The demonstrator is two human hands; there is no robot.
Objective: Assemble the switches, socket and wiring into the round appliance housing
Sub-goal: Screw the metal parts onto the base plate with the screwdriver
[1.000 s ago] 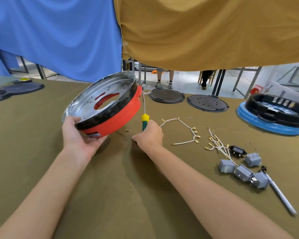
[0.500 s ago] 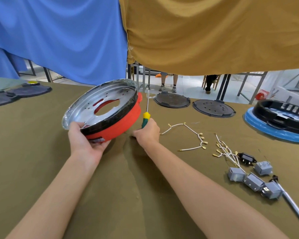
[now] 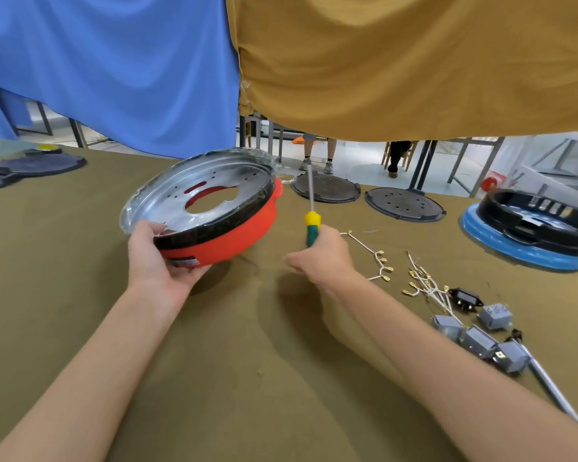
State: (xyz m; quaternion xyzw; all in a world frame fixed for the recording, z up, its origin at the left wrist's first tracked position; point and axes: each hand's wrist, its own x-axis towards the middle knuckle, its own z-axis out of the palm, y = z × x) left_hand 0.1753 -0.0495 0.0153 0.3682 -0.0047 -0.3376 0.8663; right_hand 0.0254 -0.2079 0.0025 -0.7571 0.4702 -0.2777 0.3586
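From the head camera, the left hand grips the near rim of the round red housing, thumb over the edge and fingers curled underneath, tipping it so its shiny metal inner plate faces the person. The housing's far side is raised, its near edge low over the olive-covered worktop. Just to its right, the right hand is wrapped round the green and yellow handle of a screwdriver, shaft pointing up and away, tip close to the housing's red lug but whether it touches is unclear. Right of that hand lies a white wire harness with brass terminals, then a loose bundle of wires, a black socket and four grey switches clustered together. A metal rod lies beside them. Two dark round plates sit further back, and a blue and black housing at far right.
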